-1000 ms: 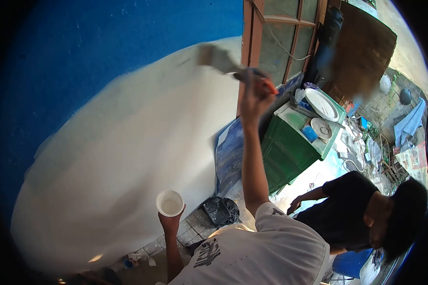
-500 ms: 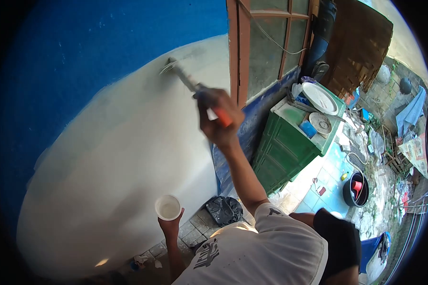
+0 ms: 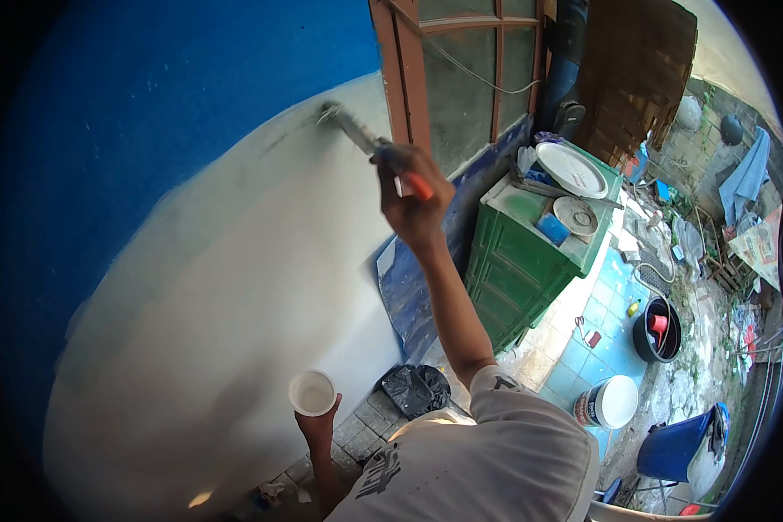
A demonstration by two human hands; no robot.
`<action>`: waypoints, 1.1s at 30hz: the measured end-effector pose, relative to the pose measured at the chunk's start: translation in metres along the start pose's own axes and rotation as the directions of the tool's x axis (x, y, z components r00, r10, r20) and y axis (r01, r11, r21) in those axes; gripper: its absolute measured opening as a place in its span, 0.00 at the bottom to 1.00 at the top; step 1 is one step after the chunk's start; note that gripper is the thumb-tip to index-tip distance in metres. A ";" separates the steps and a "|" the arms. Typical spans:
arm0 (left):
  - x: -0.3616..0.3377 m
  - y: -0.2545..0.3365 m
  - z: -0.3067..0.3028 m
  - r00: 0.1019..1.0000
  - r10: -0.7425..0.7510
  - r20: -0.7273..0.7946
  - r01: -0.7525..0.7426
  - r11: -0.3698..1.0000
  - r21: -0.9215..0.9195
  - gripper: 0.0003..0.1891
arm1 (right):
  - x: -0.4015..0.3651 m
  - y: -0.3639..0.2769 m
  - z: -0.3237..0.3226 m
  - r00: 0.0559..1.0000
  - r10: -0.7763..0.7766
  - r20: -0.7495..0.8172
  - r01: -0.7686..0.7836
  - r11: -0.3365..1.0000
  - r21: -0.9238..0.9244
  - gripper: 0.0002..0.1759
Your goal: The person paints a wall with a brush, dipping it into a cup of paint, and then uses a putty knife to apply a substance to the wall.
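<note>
My right hand (image 3: 416, 196) is wrapped round the orange-red handle of a paintbrush (image 3: 357, 132), its arm stretched up toward the wall. The bristles are at the upper part of the white patch on the wall (image 3: 261, 252), just below the blue paint (image 3: 200, 96) and a short way left of the brown door frame (image 3: 404, 78). A greyish streak runs leftward from the brush tip. Lower down, my left hand (image 3: 318, 426) grips a white plastic cup (image 3: 312, 393) from below, close to the wall. The cup's opening faces me, pale inside.
Right of the wall stands a green cabinet (image 3: 522, 261) with a white lid (image 3: 572, 170) on top. A black plastic bag (image 3: 415, 389) lies on the paving by the wall. Farther right are a white paint bucket (image 3: 616, 402), a black basin (image 3: 657, 331) and a blue bin (image 3: 674, 445).
The brush has moved right along the white patch, closer to the door frame. My view has shifted, bringing the paint bucket and blue bin into fuller sight. The cup stays in my left hand.
</note>
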State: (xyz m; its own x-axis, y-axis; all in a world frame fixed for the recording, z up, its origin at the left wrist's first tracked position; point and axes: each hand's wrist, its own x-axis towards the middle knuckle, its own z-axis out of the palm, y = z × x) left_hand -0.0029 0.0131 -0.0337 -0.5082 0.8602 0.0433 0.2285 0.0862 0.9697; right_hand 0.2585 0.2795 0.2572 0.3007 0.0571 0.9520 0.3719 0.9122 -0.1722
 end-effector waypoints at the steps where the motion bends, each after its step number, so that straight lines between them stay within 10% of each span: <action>1: 0.000 0.003 0.001 1.000 0.009 -0.013 -0.009 1.000 0.005 0.29 | 0.006 0.004 -0.005 0.997 0.023 -0.074 -0.028 0.997 -0.078 0.07; 9: 0.004 0.005 0.005 1.000 0.028 -0.003 -0.028 0.998 0.056 0.30 | 0.002 -0.005 0.011 0.998 -0.047 0.029 0.050 0.994 -0.098 0.08; 15: -0.005 0.007 0.004 0.999 0.039 -0.013 -0.038 0.997 0.063 0.30 | 0.013 0.014 0.006 0.984 0.033 -0.176 -0.070 0.976 -0.208 0.08; 18: -0.007 0.003 0.002 0.999 0.039 -0.010 -0.038 0.997 0.072 0.30 | 0.002 0.003 0.014 1.000 0.009 0.021 -0.003 0.974 -0.228 0.10; 24: -0.010 0.014 0.002 0.999 0.029 -0.028 -0.028 0.999 0.027 0.29 | 0.012 0.019 0.006 0.980 0.012 -0.198 -0.059 0.971 -0.231 0.11; 29: -0.007 0.007 0.002 0.999 0.036 -0.038 -0.033 0.996 0.077 0.29 | 0.004 0.004 0.017 1.000 -0.016 -0.003 0.015 0.980 -0.196 0.12; 33: -0.010 0.011 0.003 0.999 0.042 -0.021 -0.041 0.998 0.056 0.29 | 0.009 0.010 0.009 0.984 0.014 -0.176 -0.044 0.985 -0.168 0.11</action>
State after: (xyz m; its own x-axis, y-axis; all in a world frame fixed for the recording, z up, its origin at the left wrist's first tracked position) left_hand 0.0071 0.0071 -0.0245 -0.5157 0.8522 0.0889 0.2947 0.0790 0.9523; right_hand 0.2575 0.2927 0.2661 0.4560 -0.0027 0.8900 0.5004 0.8278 -0.2538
